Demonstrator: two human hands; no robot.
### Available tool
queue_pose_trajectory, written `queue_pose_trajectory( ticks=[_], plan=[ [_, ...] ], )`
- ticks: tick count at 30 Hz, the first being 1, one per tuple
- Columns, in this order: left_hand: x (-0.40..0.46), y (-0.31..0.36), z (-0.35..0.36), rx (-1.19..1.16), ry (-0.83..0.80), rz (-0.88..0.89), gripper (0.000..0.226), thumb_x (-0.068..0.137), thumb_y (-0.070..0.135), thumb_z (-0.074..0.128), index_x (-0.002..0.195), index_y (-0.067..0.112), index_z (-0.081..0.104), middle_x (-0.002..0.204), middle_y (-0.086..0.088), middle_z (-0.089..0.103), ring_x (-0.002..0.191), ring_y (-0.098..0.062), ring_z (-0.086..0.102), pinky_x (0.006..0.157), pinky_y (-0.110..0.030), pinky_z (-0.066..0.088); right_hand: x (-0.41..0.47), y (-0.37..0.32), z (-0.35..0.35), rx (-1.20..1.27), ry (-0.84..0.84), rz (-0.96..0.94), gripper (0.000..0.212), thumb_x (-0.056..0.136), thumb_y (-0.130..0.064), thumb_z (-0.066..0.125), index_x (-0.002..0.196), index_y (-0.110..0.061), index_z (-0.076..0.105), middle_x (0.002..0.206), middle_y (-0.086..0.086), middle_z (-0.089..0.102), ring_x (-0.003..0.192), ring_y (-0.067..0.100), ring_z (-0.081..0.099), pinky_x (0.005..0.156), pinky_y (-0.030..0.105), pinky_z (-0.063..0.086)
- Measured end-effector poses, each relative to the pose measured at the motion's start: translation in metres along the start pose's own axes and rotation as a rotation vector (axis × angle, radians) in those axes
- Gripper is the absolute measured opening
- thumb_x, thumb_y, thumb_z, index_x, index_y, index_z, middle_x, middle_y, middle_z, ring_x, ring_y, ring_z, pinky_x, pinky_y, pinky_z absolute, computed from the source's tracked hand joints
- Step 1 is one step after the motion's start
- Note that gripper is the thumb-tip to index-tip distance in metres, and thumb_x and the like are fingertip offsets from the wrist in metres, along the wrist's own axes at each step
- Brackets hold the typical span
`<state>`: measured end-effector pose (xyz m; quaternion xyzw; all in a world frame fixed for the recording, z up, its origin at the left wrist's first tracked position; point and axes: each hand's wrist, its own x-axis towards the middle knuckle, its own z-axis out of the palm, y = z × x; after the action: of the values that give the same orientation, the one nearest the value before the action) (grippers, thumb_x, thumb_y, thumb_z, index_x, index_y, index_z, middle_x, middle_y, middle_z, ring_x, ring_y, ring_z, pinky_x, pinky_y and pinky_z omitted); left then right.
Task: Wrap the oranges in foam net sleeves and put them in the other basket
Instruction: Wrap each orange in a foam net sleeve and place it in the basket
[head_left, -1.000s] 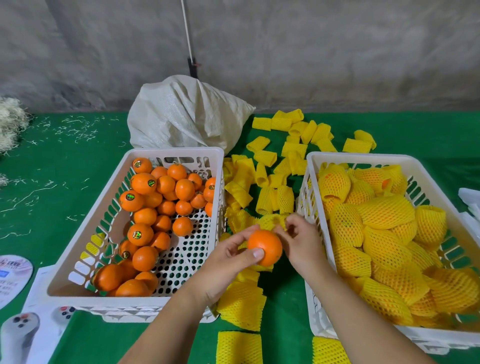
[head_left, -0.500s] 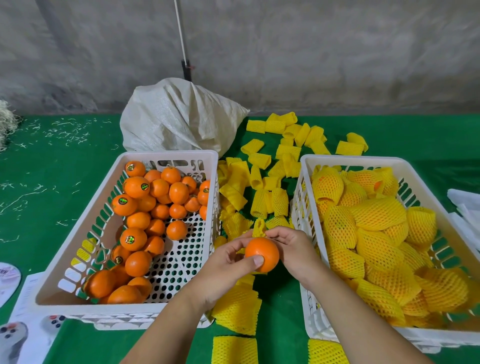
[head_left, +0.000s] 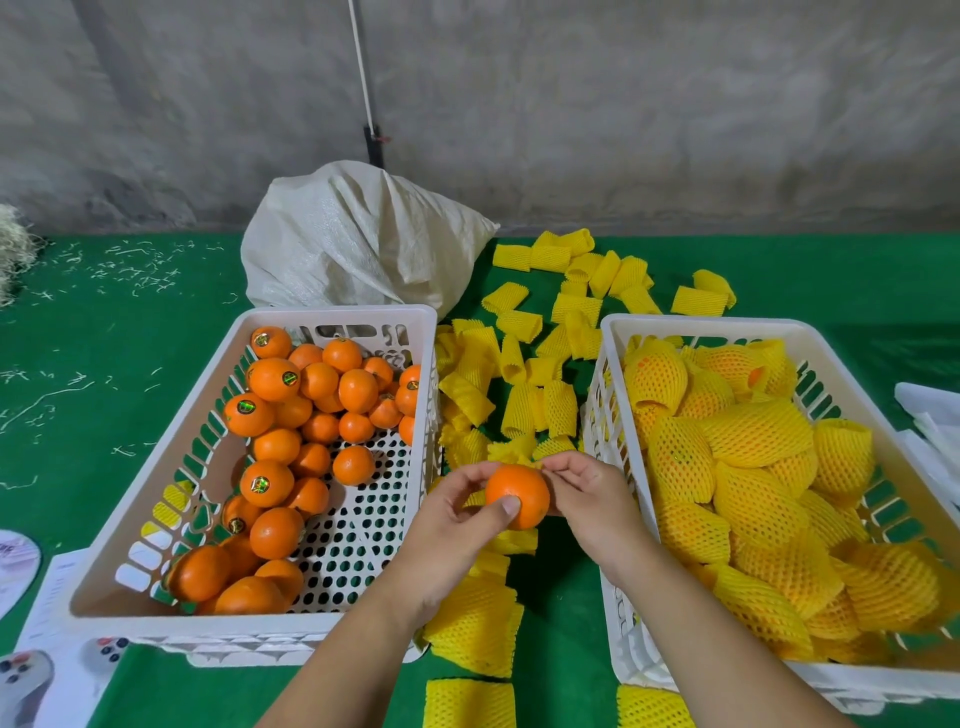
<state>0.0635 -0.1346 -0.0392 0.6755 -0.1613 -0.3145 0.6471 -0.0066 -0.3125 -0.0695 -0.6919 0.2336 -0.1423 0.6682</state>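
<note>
Bare orange (head_left: 518, 495) sits between both hands, mid-gap between the two white baskets; left hand (head_left: 451, 525) at its 9 o'clock grips it, thumb on front, right hand (head_left: 587, 499) at 3 o'clock touching it, fingertips pinched at its top edge. Loose foam sleeves (head_left: 537, 410) at 12 o'clock, left basket (head_left: 156, 519) of oranges at 9, right basket (head_left: 618, 623) of wrapped ones at 3.

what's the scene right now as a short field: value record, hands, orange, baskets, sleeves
left hand: grips the bare orange, thumb on its front
right hand: fingers curled at the orange's right side, pinching at a yellow foam net sleeve behind it
orange state: not yet sleeved, held between the baskets
left basket: unwrapped oranges, some with stickers
right basket: oranges in yellow sleeves
spare sleeves: scattered on the green cloth between and behind the baskets
behind: white woven sack
</note>
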Motion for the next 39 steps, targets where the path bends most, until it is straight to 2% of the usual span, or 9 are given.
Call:
queue_pose_trajectory(
  ticks=[6, 12, 17, 20, 24, 27, 32, 36, 39],
  plan=[
    [0.004, -0.006, 0.002, 0.029, 0.097, 0.041, 0.066, 0.090, 0.035, 0.080, 0.146, 0.038, 0.045, 0.137, 0.016, 0.050, 0.097, 0.019, 0.062, 0.073, -0.005, 0.051, 0.001, -0.005, -0.004, 0.138, 0.070, 0.001, 0.017, 0.096, -0.023, 0.072, 0.095, -0.040, 0.076, 0.089, -0.009, 0.074, 0.078, 0.005, 0.068, 0.074, 0.028, 0.057],
    [0.007, -0.008, 0.010, 0.003, 0.219, 0.047, 0.041, 0.092, 0.034, 0.078, 0.126, 0.033, 0.053, 0.110, 0.003, 0.071, 0.086, -0.001, 0.071, 0.071, -0.015, 0.055, -0.005, -0.009, 0.000, 0.033, -0.019, -0.083, 0.026, 0.077, -0.054, 0.069, 0.098, -0.040, 0.074, 0.090, -0.010, 0.073, 0.084, 0.003, 0.067, 0.075, 0.028, 0.055],
    [0.012, -0.013, 0.008, 0.043, 0.130, -0.093, 0.050, 0.093, 0.029, 0.077, 0.132, 0.035, 0.046, 0.112, -0.014, 0.072, 0.103, -0.032, 0.071, 0.093, -0.046, 0.061, -0.021, -0.010, 0.008, -0.387, -0.120, -0.357, 0.023, 0.088, -0.042, 0.064, 0.110, -0.042, 0.060, 0.095, -0.019, 0.053, 0.093, 0.007, 0.057, 0.077, 0.013, 0.047],
    [0.013, -0.011, 0.003, -0.050, 0.018, -0.120, 0.058, 0.086, 0.019, 0.075, 0.134, 0.042, 0.051, 0.109, 0.001, 0.077, 0.106, -0.025, 0.074, 0.097, -0.044, 0.060, -0.027, -0.011, 0.012, -0.539, -0.099, -0.558, 0.024, 0.092, -0.024, 0.060, 0.115, -0.029, 0.060, 0.101, -0.022, 0.045, 0.099, 0.005, 0.053, 0.078, 0.008, 0.041],
    [0.013, -0.009, 0.008, -0.159, 0.090, -0.064, 0.042, 0.098, 0.005, 0.067, 0.135, 0.022, 0.059, 0.114, -0.010, 0.076, 0.108, -0.033, 0.073, 0.094, -0.047, 0.061, -0.032, -0.019, 0.010, -0.647, 0.002, -0.645, 0.029, 0.090, -0.004, 0.067, 0.118, -0.012, 0.067, 0.101, -0.018, 0.044, 0.090, -0.004, 0.048, 0.075, 0.005, 0.037],
    [0.012, -0.008, 0.008, -0.241, 0.127, -0.050, 0.035, 0.101, 0.000, 0.059, 0.130, 0.019, 0.061, 0.107, -0.010, 0.077, 0.100, -0.030, 0.076, 0.079, -0.035, 0.063, -0.044, -0.027, 0.024, -0.606, 0.023, -0.696, 0.028, 0.091, -0.012, 0.062, 0.118, -0.013, 0.067, 0.103, -0.017, 0.045, 0.090, -0.006, 0.047, 0.077, 0.005, 0.038],
    [0.009, -0.007, -0.001, -0.254, 0.047, -0.052, 0.030, 0.103, 0.015, 0.054, 0.130, 0.018, 0.066, 0.120, -0.019, 0.072, 0.108, -0.037, 0.069, 0.098, -0.054, 0.057, -0.049, -0.032, 0.039, -0.457, 0.104, -0.489, 0.052, 0.093, -0.025, 0.067, 0.142, -0.029, 0.048, 0.119, -0.017, 0.037, 0.118, -0.007, 0.044, 0.089, 0.001, 0.039],
    [0.004, -0.001, -0.001, -0.281, -0.113, -0.025, 0.051, 0.094, 0.025, 0.073, 0.141, 0.026, 0.055, 0.109, -0.015, 0.069, 0.086, -0.030, 0.064, 0.082, -0.046, 0.056, -0.043, -0.034, 0.036, -0.418, 0.146, -0.518, 0.044, 0.099, -0.008, 0.056, 0.141, -0.021, 0.059, 0.119, -0.010, 0.042, 0.113, -0.016, 0.045, 0.086, -0.001, 0.039],
    [0.002, -0.002, 0.004, -0.194, 0.003, 0.038, 0.050, 0.099, 0.017, 0.072, 0.142, 0.031, 0.053, 0.105, -0.012, 0.069, 0.076, -0.024, 0.064, 0.068, -0.034, 0.057, -0.042, -0.039, 0.027, -0.564, 0.167, -0.554, 0.039, 0.099, -0.002, 0.056, 0.135, -0.013, 0.065, 0.115, -0.003, 0.050, 0.102, -0.010, 0.049, 0.084, 0.001, 0.038]
  ],
)
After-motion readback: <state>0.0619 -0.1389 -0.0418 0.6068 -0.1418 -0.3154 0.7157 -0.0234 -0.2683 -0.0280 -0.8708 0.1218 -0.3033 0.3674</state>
